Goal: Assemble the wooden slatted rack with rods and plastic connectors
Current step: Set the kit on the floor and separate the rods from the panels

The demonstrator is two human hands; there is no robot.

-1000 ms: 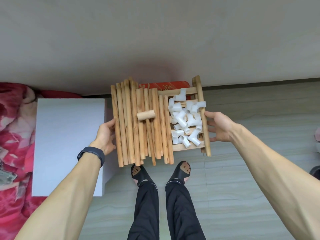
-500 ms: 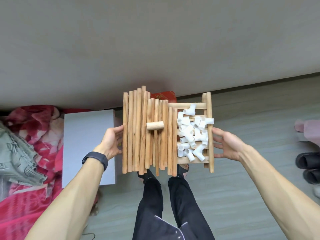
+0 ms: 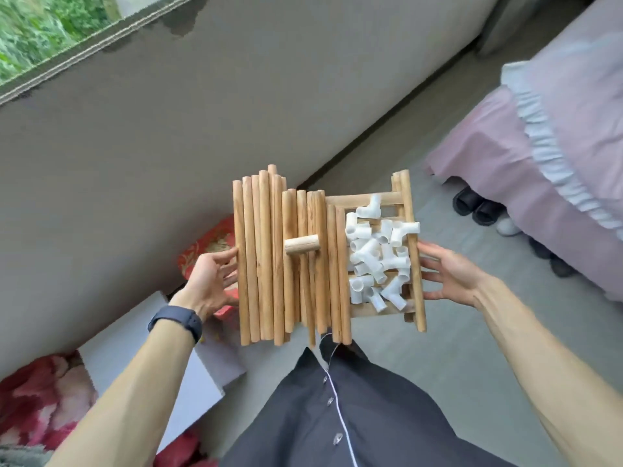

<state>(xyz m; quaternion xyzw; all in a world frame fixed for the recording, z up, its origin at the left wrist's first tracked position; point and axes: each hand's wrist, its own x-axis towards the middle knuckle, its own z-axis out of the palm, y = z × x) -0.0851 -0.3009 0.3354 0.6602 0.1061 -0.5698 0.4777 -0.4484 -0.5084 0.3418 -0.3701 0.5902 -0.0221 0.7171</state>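
I carry a wooden slatted panel point(image 3: 415, 264) level in front of me, between both hands. Several long wooden rods point(image 3: 266, 257) lie side by side on its left part, with one short rod point(image 3: 301, 246) lying across them. A heap of white plastic connectors point(image 3: 377, 261) fills the right part. My left hand point(image 3: 212, 281) presses straight fingers against the outermost left rod. My right hand point(image 3: 448, 274) holds the right rail with fingers spread and straight; its fingertips are hidden under the panel.
A grey wall point(image 3: 135, 129) runs behind the load, with a window point(image 3: 40, 21) at top left. A white box point(image 3: 209, 372) and red floral bedding point(image 3: 40, 392) lie lower left. A pink-skirted bed point(image 3: 539, 163) with dark slippers point(image 3: 472, 205) stands at right.
The view has swung and turned to the right, bringing the bed and window into sight. The loaded panel stays between my hands, and nothing on it has shifted.
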